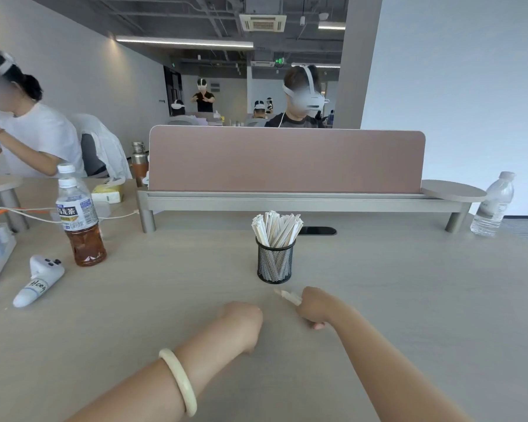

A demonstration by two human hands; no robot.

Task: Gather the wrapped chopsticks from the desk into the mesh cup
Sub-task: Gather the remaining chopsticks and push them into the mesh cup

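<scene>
Our right hand (313, 306) is curled around one wrapped chopstick (288, 296), whose tip pokes out just short of the mesh cup (275, 263). The cup, just beyond that grip, stands full of wrapped chopsticks (276, 228). Our left hand (241, 319) rests fisted beside it, holding nothing we can see.
</scene>
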